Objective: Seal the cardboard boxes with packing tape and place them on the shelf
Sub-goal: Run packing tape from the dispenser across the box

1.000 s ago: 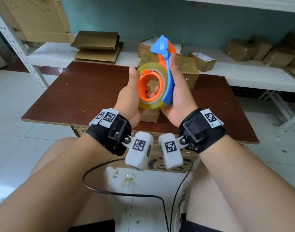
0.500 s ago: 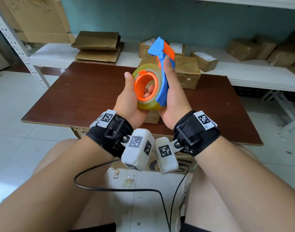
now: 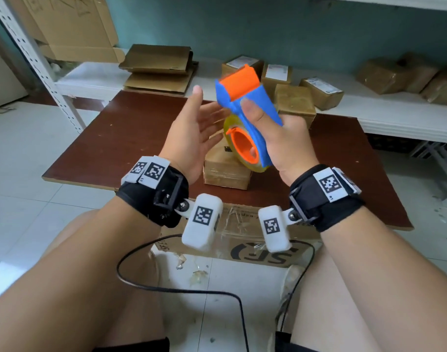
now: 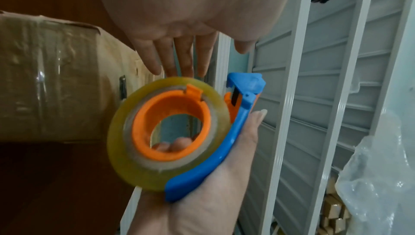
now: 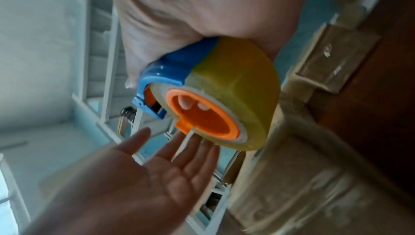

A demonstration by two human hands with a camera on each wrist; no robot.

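My right hand (image 3: 275, 133) grips a blue and orange tape dispenser (image 3: 245, 105) loaded with a yellowish clear tape roll (image 4: 168, 134), thumb on its blue back and fingertips inside the orange core (image 5: 204, 116). My left hand (image 3: 194, 130) is spread flat just left of the dispenser, its fingertips near the roll's edge and holding nothing. Below the dispenser a small taped cardboard box (image 3: 225, 166) sits near the front edge of the brown table (image 3: 121, 138). A second taped box (image 3: 294, 102) stands at the table's back.
The white shelf (image 3: 395, 115) behind the table carries several wrapped boxes (image 3: 321, 92) and flattened cardboard (image 3: 159, 69). A large carton (image 3: 258, 240) stands under the table's front edge. A black cable (image 3: 182, 290) runs over the floor between my knees. A metal shelf post (image 3: 39, 64) stands left.
My left hand has let go of the tape roll and spread flat. My right hand has turned the dispenser so its orange top faces me, and carried it slightly right.
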